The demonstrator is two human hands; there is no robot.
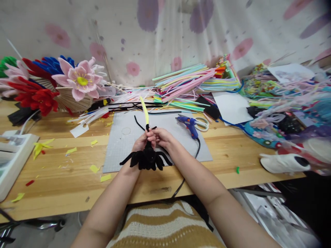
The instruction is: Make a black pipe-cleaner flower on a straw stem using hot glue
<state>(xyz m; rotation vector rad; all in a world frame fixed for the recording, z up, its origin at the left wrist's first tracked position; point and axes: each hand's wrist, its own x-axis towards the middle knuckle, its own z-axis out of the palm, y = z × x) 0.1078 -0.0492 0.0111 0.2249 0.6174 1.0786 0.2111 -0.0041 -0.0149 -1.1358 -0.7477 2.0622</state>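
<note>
A black fuzzy pipe-cleaner flower [147, 158] hangs toward me, its petals spread over my left wrist. Its stem points away from me, black near my fingers and ending in a yellow pipe cleaner [144, 108]. Wrapped round the stem just behind the petals is my left hand [141, 142], closed. My right hand [162, 136] touches it, fingers pinched at the same stem, where a loose black pipe cleaner [139, 122] sticks out to both sides. The exact grip of the right fingertips is partly hidden.
Under my hands lies a grey cutting mat [119, 148]. A blue glue gun [188, 124] and white-handled scissors [204, 124] rest on its right. Pipe-cleaner bundles [191, 81] line the back. Finished flowers [81, 81] and a power strip [18, 155] stand left, a white bottle [283, 163] right.
</note>
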